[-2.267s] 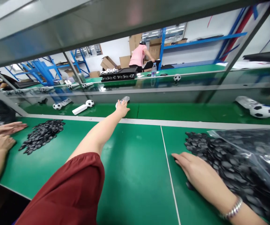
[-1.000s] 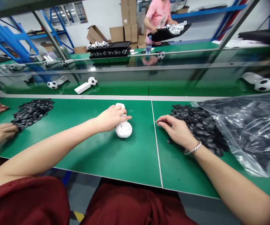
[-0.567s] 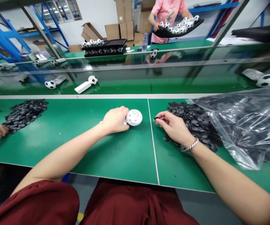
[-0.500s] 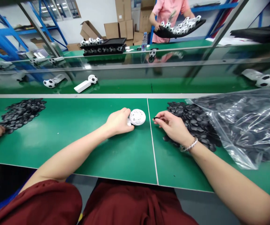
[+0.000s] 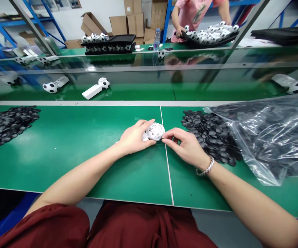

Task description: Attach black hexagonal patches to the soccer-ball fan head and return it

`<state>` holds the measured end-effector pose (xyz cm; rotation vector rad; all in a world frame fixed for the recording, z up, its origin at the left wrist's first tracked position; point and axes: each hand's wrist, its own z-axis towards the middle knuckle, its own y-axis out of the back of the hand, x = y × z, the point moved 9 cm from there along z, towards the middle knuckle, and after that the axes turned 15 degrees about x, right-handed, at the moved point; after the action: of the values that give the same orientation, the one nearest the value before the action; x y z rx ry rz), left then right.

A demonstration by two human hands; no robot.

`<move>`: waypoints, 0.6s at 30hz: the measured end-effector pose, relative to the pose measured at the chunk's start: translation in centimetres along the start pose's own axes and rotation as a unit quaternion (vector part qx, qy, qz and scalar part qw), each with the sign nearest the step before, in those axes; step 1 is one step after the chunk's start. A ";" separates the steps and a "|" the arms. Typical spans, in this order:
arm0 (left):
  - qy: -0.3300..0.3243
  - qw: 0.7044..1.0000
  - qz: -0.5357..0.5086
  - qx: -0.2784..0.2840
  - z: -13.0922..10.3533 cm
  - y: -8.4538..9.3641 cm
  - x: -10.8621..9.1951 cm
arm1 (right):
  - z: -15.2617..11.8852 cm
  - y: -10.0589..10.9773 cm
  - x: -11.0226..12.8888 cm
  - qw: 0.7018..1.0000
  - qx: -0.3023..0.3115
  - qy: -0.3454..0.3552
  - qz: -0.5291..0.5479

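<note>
My left hand (image 5: 134, 138) grips a white handheld fan (image 5: 155, 131) by its handle on the green table (image 5: 68, 144), its round perforated head turned to the right. My right hand (image 5: 184, 145) has its fingertips against that head, pinching what looks like a small black piece, mostly hidden. Just right of my right hand lies a pile of small black pieces (image 5: 211, 132).
A clear plastic bag (image 5: 267, 134) of black pieces lies at the right. Finished football-pattern fans (image 5: 95, 88) rest on the conveyor behind. Another pile of black pieces (image 5: 8, 122) lies far left by a co-worker's hand. A person in pink handles a black tray (image 5: 211, 34) of fans.
My left hand fetched the white fan from the conveyor to the table and turned its head rightward. My right hand left the black pile and came against the fan head.
</note>
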<state>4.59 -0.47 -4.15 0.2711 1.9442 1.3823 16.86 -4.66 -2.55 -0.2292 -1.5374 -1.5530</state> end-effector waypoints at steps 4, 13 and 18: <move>-0.001 1.000 -0.003 0.018 0.0 -0.3 -0.3 | 0.1 -0.8 0.0 1.000 0.011 -0.002 -0.019; -0.010 1.000 0.012 0.003 -0.2 -0.4 -0.6 | 0.1 -1.0 0.6 1.000 0.000 0.023 -0.021; -0.003 1.000 0.000 0.008 -0.2 -0.3 -0.6 | 0.1 -0.4 -0.5 0.998 -0.048 -0.015 -0.034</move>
<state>4.93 -1.08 -4.11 0.2817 1.9518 1.3645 16.87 -4.44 -3.19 -0.2573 -1.5099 -1.6866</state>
